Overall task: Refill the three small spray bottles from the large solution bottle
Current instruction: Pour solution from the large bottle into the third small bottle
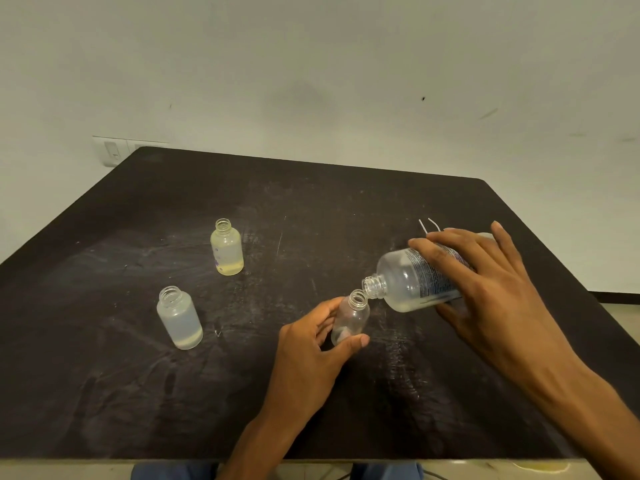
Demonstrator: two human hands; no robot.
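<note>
While I watch from the head view, both hands are busy over the dark table (138,393):

Right hand grip: my feed shows the right hand (491,292) wrapped over the large solution bottle (415,282), fingers across its printed label, thumb beneath.
Large bottle, count one: tilted nearly flat, open neck pointing left and down, lip just at the mouth of the small bottle below; a little pale liquid pools along its lower side. I cannot tell whether any is flowing.
Left hand grip: the left hand (311,351) pinches the near small bottle (350,320) between thumb at its base and fingers behind it.
Near small bottle: clear, uncapped, leaning slightly, near the middle of the table; it looks almost empty.
Small bottles, count three: besides the held one, I see a frosted bottle (180,318) left of the hands and a yellowish bottle (227,247) farther back; both upright, uncapped, each with a shallow layer of liquid, well apart from each other.
Thin white tubes (429,226), count two: behind the right hand, their lower ends hidden.
Background: a wall switch plate (114,150) by the far left table corner.
</note>
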